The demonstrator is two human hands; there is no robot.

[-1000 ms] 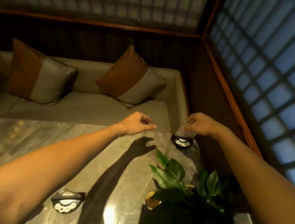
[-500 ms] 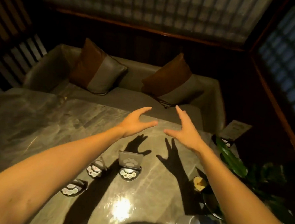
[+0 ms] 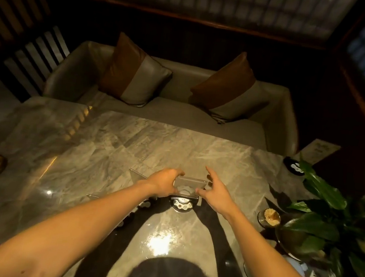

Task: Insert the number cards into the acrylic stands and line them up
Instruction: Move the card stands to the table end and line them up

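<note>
A dim booth: grey marble worktop (image 3: 112,144) before a sofa (image 3: 180,113) with two cushions. At the centre, the left hand (image 3: 164,183) grips a clear stand (image 3: 186,190); the right hand (image 3: 215,191) is open beside it. A potted plant (image 3: 317,222) crowds the right edge.

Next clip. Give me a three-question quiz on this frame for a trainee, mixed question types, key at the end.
1. True or false: the left hand is on the acrylic stand at the table's middle.
2. What stands right of that stand? A) potted plant B) laptop C) kettle
3. Fill in: the far-right stand holds a ___.

Key: 1 true. 2 A. 3 card, its print too small to read.
</note>
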